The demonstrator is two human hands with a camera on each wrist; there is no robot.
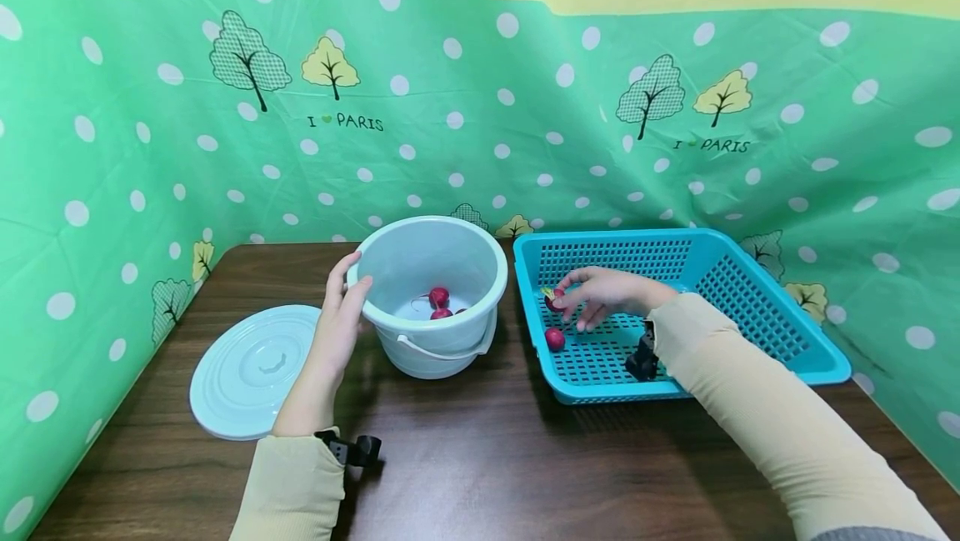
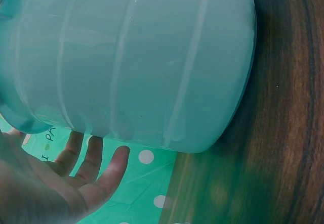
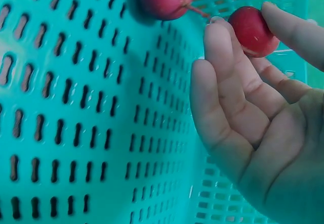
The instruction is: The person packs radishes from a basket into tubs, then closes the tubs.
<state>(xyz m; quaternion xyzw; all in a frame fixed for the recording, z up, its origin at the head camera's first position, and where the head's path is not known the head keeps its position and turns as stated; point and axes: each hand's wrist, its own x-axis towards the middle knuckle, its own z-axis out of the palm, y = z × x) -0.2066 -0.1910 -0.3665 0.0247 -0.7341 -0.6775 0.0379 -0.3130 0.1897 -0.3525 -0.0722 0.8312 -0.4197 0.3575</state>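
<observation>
Pinching a red radish [image 1: 555, 300] between thumb and fingertips, the right hand [image 1: 606, 294] hovers low inside the blue basket [image 1: 780, 318], at its left end; the right wrist view shows it plainly — thumb on one side, fingers [image 3: 223, 82] on the other, the radish clamped at the tips; a second radish [image 1: 555, 338] lies loose on the basket floor just nearer, untouched, apart from the hand. Over on the left, the left hand [image 1: 341, 320] rests against the outer wall of the pale bucket [image 1: 420, 262]; its fingers are straight, flat along the left side up to the rim, nothing grasped — the left wrist view shows the open palm [image 2: 45, 188] beside the ribbed bucket wall. Two more radishes [image 1: 439, 304] sit at the bottom of the bucket; its white handle [image 1: 442, 351] hangs down across the near side. Bucket and basket stand side by side on the dark wooden table [image 1: 480, 458], close but not touching; the round lid [image 1: 251, 370] lies flat at the left, just beside the left forearm; a green polka-dot cloth [image 1: 480, 124] walls in the far and side edges.
</observation>
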